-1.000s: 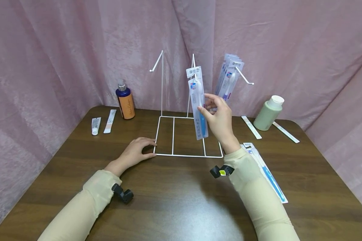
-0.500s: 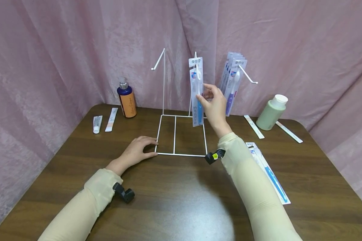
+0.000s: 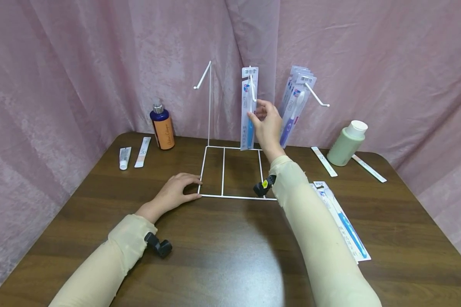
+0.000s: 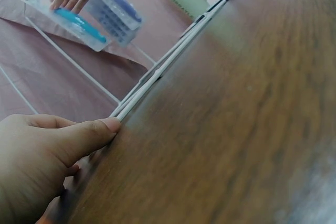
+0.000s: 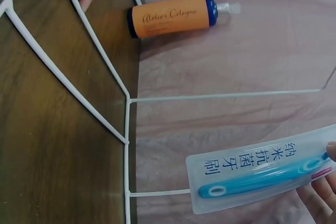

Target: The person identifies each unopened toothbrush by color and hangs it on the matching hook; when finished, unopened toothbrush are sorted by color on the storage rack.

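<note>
My right hand point(image 3: 268, 128) pinches a packaged blue toothbrush point(image 5: 262, 174) by its edge, thumb in front. The pack hangs upright at the rack's middle hook point(image 3: 253, 89), with the hook's arm through its top hole. My left hand point(image 3: 173, 192) rests at the front left corner of the white wire rack point(image 3: 223, 170). Its thumb point(image 4: 89, 135) and fingertips touch the wire, spread apart. On the right hook point(image 3: 318, 96) hang several packaged purple toothbrushes point(image 3: 293, 113). The left hook point(image 3: 202, 76) carries nothing.
More packaged toothbrushes point(image 3: 343, 224) lie at right beside my forearm. A green bottle point(image 3: 345, 145) stands among slim white sachets point(image 3: 324, 162). At left are an orange-labelled blue bottle point(image 3: 163, 132), a small tube point(image 3: 124, 158) and another sachet point(image 3: 142, 152). A pink curtain point(image 3: 157, 51) hangs behind.
My right hand has moved away from me and up in the view, sliding the toothbrush pack back along the middle hook. The left hand stays on the rack's corner.
</note>
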Available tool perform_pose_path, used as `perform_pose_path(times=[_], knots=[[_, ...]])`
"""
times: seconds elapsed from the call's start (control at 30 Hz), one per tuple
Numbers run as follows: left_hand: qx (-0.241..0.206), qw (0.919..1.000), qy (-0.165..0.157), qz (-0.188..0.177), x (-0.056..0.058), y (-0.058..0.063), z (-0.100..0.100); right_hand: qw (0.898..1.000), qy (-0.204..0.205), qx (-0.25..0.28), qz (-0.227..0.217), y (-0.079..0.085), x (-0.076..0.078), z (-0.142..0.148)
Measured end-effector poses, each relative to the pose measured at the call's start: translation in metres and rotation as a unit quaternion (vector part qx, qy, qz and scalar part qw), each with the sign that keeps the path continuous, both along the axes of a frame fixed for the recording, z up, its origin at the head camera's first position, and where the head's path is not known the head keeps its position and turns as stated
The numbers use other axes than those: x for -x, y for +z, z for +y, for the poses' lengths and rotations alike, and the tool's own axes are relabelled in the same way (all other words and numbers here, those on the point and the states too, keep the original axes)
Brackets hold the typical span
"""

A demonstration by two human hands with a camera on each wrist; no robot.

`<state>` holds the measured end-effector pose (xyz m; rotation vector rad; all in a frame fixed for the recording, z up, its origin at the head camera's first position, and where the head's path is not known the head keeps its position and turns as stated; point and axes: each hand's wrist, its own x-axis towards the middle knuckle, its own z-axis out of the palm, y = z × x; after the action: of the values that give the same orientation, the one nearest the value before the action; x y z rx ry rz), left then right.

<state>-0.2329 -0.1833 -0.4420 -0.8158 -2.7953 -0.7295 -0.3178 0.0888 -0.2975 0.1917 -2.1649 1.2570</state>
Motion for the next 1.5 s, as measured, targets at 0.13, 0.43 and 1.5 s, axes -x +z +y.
perform_pose_path(times=[0.13, 0.43, 1.5], knots=[[-0.001, 1.0000, -0.001, -0.001, -0.001, 0.000, 0.001, 1.000, -0.002, 0.004, 0.000, -0.001, 0.008, 0.000], [-0.006, 0.9999, -0.014, 0.003, -0.002, 0.000, 0.005, 0.999, -0.010, -0.031, -0.017, 0.003, 0.015, 0.006], [-0.005, 1.0000, -0.005, 0.000, 0.002, -0.001, -0.005, 0.963, 0.108, -0.222, -0.105, 0.023, -0.039, 0.058]])
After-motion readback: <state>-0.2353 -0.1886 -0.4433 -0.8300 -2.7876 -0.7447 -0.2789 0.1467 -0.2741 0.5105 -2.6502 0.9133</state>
